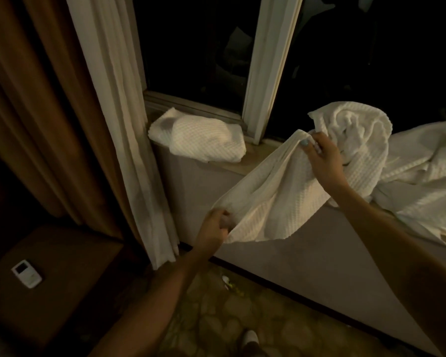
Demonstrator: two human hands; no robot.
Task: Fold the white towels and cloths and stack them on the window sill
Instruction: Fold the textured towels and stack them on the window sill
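Note:
A white waffle-weave towel (273, 199) hangs stretched between my hands in front of the wall below the window sill (245, 162). My left hand (214, 228) pinches its lower corner. Higher up, my right hand (325, 158) grips the upper corner. A folded white towel (198, 137) lies on the left end of the sill. To the right, a crumpled pile of white cloths (407, 171) covers the sill, and the held towel runs back into it.
Brown curtains (36, 112) and a pale sheer curtain (129, 140) hang at the left. A dark wooden table (52, 292) with a small white remote (26, 273) stands at lower left. Dark window panes lie behind. My foot (250, 338) stands on patterned floor.

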